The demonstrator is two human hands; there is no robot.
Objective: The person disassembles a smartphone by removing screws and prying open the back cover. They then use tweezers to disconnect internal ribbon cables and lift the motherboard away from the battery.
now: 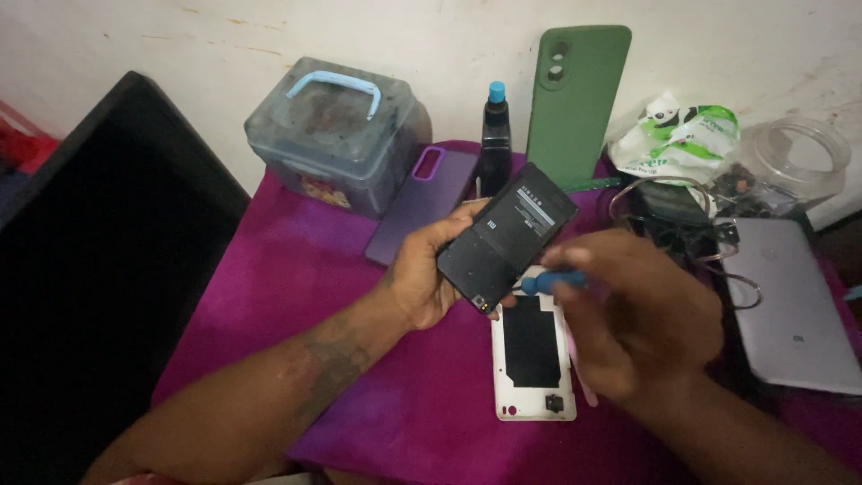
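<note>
A: Nearest the camera, what have the hands got?

B: The left hand (429,269) has its grip closed round an opened phone (507,235), back off and the dark battery side up, held tilted above the table (296,269). The right hand (642,314) is closed on a blue-handled tool (552,282) — its tip sits at the phone's lower edge.

A: So which step would you say is in hand?

B: I'd judge it's work on the phone's inside at that lower end; whether the tip is in a screw I cannot tell. Any next move there calls for a steady left hold and small, straight pressure.

A: And what is around them?

B: Just under the hands lies the white back cover (533,352), inner face up. To the right, a silver device (795,305) and tangled cables (682,220). Further back, a purple case (426,199), a grey box with a blue handle (334,135), a dark bottle (495,144) and a green case (575,103) leaning on the wall. The open room is the pink cloth front left — the right is crowded.
</note>
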